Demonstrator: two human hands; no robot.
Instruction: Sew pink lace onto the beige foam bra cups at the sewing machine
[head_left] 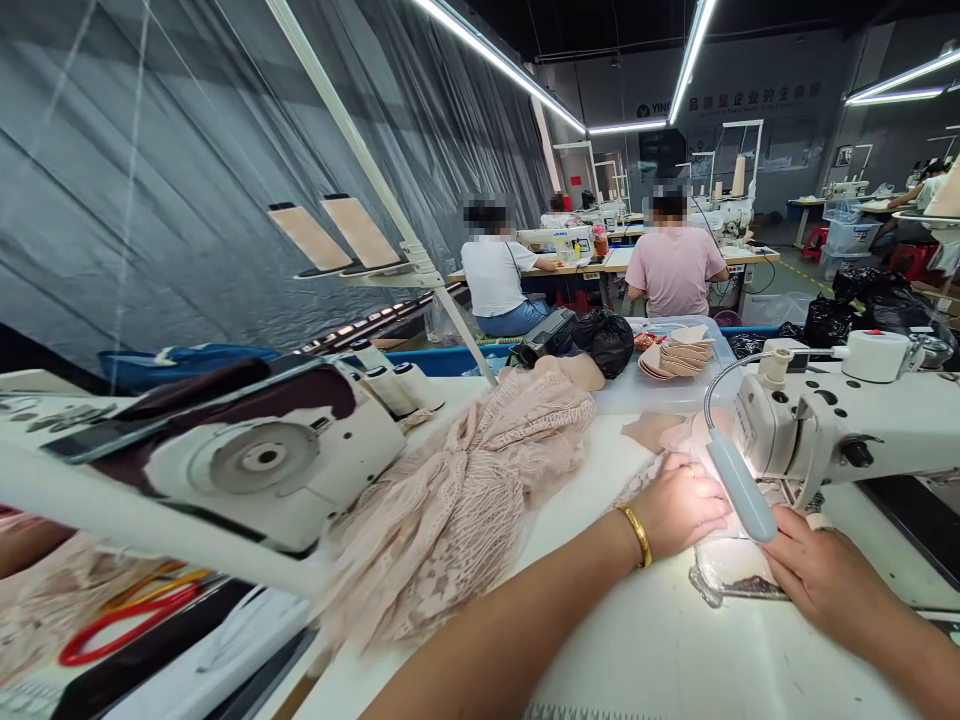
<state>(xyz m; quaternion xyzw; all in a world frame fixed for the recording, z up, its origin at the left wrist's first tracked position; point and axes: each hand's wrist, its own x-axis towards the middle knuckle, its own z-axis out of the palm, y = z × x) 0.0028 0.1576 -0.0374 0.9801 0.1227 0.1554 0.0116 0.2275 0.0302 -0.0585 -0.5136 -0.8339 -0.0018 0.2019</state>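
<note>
My left hand (681, 505), with a gold bangle at the wrist, has its fingers bent and closed on pale pink lace fabric (637, 485) beside the sewing machine head (780, 420). Across from it, my right hand (821, 565) is closed, its fingers pressed together near the needle area. The grey gooseneck lamp (739, 485) covers part of the work and the right fingertips, so what they grip cannot be made out. Just below both hands is a shiny plate with a worn edge (739, 570) on the white tabletop (622, 640).
A heap of lace (480, 480) lies left of my arm. Beyond it sits another sewing machine (270, 460) with thread cones (364, 230) above. Stacked bra cups (675, 355) fill a plastic bin (720, 360). Red-handled scissors (127, 620) lie lower left. Co-workers (675, 265) sit ahead.
</note>
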